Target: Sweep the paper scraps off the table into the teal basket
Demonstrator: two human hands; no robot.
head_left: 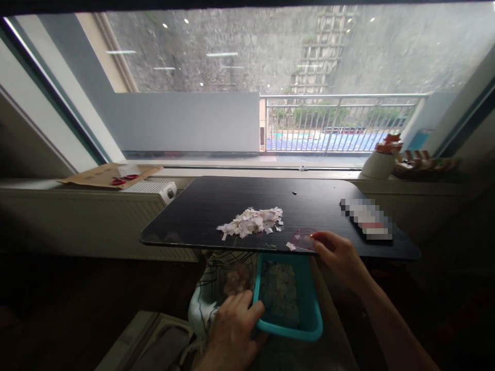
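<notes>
My right hand (340,257) is at the front edge of the black table (185,206), thumb and fingertips pinched on a clear, pink-marked protractor (303,238). A few paper scraps lie by the protractor. To its left, a pile of small white paper scraps (253,221) rests on the tabletop. Below the table edge, my left hand (235,324) grips the left rim of a turquoise plastic basin (316,322), thumb over the rim. Pale paper bits (280,288) cover part of the basin's bottom.
Left of the basin is a white bag with dark lines (203,304). A phone-like dark item (367,220), blurred out, lies on the table's right. Red-handled scissors (124,179) sit on brown paper (88,174) by the window. A white pot (377,164) stands on the sill.
</notes>
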